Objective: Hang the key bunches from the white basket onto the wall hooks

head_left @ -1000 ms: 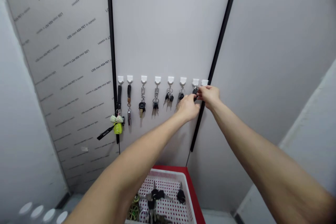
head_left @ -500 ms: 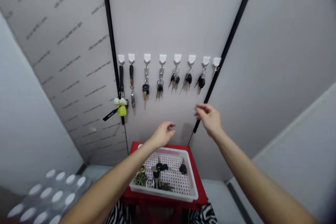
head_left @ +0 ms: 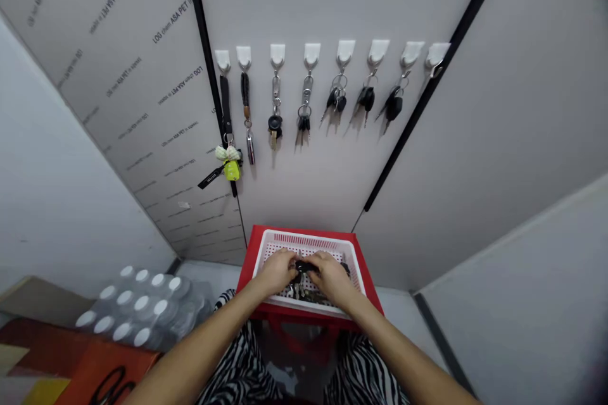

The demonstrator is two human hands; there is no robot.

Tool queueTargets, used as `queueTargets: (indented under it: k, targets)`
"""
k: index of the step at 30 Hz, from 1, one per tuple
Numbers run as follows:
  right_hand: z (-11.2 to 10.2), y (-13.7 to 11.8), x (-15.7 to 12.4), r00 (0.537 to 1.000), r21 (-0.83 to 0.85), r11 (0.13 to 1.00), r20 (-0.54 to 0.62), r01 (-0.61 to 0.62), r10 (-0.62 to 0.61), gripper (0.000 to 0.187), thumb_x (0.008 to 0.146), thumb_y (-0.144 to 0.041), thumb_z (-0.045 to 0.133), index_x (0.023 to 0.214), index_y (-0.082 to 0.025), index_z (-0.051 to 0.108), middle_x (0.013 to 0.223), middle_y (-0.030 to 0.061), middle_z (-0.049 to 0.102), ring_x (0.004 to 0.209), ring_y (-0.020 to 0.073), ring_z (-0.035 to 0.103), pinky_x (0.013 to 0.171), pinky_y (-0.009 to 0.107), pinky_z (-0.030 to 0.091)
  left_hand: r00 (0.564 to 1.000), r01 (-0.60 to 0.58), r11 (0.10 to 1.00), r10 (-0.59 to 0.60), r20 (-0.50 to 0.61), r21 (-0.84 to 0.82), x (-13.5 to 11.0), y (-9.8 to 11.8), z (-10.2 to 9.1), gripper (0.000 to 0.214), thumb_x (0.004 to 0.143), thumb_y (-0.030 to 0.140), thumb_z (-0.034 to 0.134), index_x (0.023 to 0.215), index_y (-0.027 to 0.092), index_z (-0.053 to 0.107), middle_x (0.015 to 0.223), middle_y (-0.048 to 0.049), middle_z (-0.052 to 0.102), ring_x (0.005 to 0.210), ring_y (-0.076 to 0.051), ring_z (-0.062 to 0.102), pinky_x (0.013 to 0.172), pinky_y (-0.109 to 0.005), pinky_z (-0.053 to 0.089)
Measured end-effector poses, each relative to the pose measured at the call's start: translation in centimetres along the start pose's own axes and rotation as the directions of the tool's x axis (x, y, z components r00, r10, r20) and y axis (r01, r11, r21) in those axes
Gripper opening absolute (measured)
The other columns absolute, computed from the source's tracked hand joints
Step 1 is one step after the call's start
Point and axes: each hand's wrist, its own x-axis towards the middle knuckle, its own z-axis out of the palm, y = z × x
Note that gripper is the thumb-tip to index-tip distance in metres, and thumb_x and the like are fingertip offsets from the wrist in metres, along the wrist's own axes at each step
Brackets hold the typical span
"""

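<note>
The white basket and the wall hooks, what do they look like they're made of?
White basket: apparently moulded plastic, matte, with perforated floor and slotted rim. Wall hooks: likely glossy white plastic pads, each with a small metal-looking hook below; the rightmost one is empty.

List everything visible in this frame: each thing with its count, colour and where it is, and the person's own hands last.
wall hooks: eight, white, in a row on the grey wall.
hanging key bunches: seven, mostly black and silver, on the first seven hooks from the left; the rightmost hook bears none.
yellow-green tag: one, on the leftmost bunch.
basket: one, white, perforated, on the red stool.
red stool: one, below the hooks.
loose keys: several, dark, in the basket; count unclear.
bottles: a pack, white caps, floor at left.
left hand: in the basket, on the keys.
right hand: in the basket, on the keys.
</note>
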Motion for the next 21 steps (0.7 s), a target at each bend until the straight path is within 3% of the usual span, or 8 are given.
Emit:
queueTargets:
  k: [4, 9, 17, 21]
  targets:
    - [0.5, -0.1, 0.3, 0.999, -0.076, 0.997, 0.026, 0.029, -0.027, 0.021, 0.062, -0.014, 0.044, 0.079, -0.02, 0.055, 0.074, 0.0033, 0.05, 0.075, 0.0141, 0.044, 0.066, 0.024, 0.033, 1.0, 0.013, 1.0, -0.013, -0.002, -0.014, 0.3, -0.3, 0.2, 0.023, 0.057, 0.015, 0.048, 0.08, 0.017, 0.051, 0.077, -0.0022, 0.052, 0.076, -0.014, 0.045, 0.067, -0.024, 0.034]
    - [0.8, -0.1, 0.5, 1.0, -0.042, 0.999, 0.012, 0.003, -0.003, 0.012, 0.062, -0.013, 0.045, 0.069, -0.019, 0.053, 0.071, 0.0022, 0.05, 0.072, 0.013, 0.043, 0.064, 0.023, 0.033, 0.999, 0.005, 0.999, -0.004, 0.032, -0.041, 0.1, -0.2, 0.0, 0.023, 0.057, 0.016, 0.048, 0.08, 0.017, 0.051, 0.077, -0.0016, 0.052, 0.073, -0.013, 0.046, 0.066, -0.023, 0.034]
    - [-0.5, -0.7, 0.2, 0.987, 0.206, 0.976, -0.129, -0.067, 0.095, 0.009, 0.06, -0.013, 0.043, 0.058, -0.016, 0.05, 0.063, 0.0005, 0.047, 0.062, 0.0111, 0.043, 0.059, 0.022, 0.033, 0.989, -0.145, 0.971, 0.145, -0.013, -0.19, -0.3, 0.9, -0.6, 0.035, 0.058, 0.02, 0.049, 0.093, 0.018, 0.046, 0.095, -0.0034, 0.05, 0.089, -0.015, 0.041, 0.078, -0.025, 0.031]
    - [-1.9, -1.4, 0.4, 0.984, 0.372, 0.924, -0.115, -0.082, 0.134, 0.007, 0.059, -0.016, 0.044, 0.056, -0.016, 0.05, 0.058, -0.0006, 0.047, 0.058, 0.0107, 0.042, 0.056, 0.021, 0.033, 0.979, -0.2, 0.94, 0.205, -0.011, -0.278, -0.1, 2.0, -1.3, 0.031, 0.06, 0.016, 0.044, 0.091, 0.017, 0.048, 0.093, -0.0033, 0.051, 0.087, -0.014, 0.042, 0.078, -0.025, 0.031]
